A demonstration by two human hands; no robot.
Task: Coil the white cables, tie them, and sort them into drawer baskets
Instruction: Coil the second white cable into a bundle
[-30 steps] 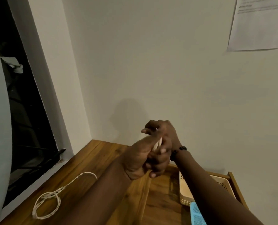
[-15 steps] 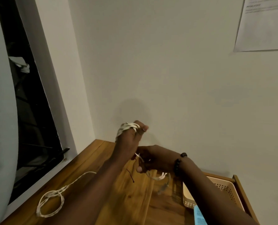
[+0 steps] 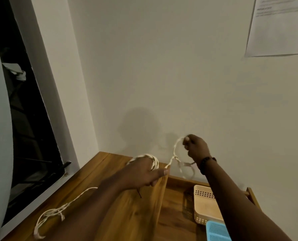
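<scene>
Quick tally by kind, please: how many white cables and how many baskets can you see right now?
White cables: 2, one in the hands, one loose on the wooden top.
Baskets: 2, beige and blue.
Total: 4.

A single head-worn wide-angle view looks forward and slightly down into a room corner, close over the brown wooden tabletop (image 3: 124, 214). The plain pale wall (image 3: 162, 66) fills most of the frame, a dark window (image 3: 26, 136) edges the left, and both forearms reach in from below.
</scene>
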